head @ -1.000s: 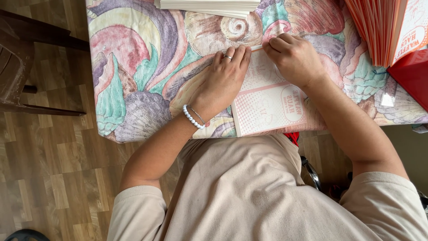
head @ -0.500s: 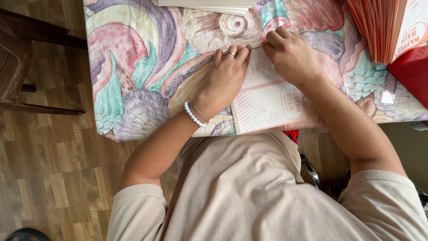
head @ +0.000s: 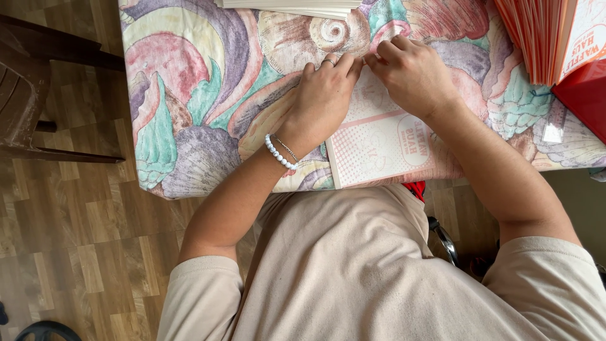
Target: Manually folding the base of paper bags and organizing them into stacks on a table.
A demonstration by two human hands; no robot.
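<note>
- While both hands press down on it, the flat pink-and-white printed paper sheet (head: pixel 385 142) lies on the tabletop (head: pixel 189 95), its near edge reaching the tabletop's front edge just above the person's lap.
- Left hand (head: pixel 325 95): laid palm-down on the sheet's left part, fingers close together and stretched toward the far edge, tips bent onto the paper; it pins the sheet rather than closing around it. A thin ring sits on one finger, and a white bead bracelet (head: pixel 279 153) with a fine chain circles the wrist.
- Right hand (head: pixel 413 72): knuckles up, fingers curled together, tips pinching at the sheet's far edge right beside the left fingertips, so the two hands touch or nearly touch there.
- Sheet: thin, matte, creased looking, with pale pink printed panels and a rounded badge shape near the right wrist.
- Tabletop cover: a smooth cloth printed with large seashells in faded pink, teal, lilac and cream.
- Beyond the left hand, a stack of cream flat sheets (head: pixel 290 6) lies at the far edge.
- Right of the right hand, a fanned row of orange-red card pieces (head: pixel 536 38) stands on edge, with a glossy red box (head: pixel 584 95) next to it.
- Left of the left arm, over the wood-look plank floor (head: pixel 57 221), stands a dark brown plastic chair (head: pixel 25 95).
- Compared with half a second ago, both hands have slid slightly farther up the sheet, and the right fingers have closed in tighter against the left fingertips; the sheet itself lies where it did.
</note>
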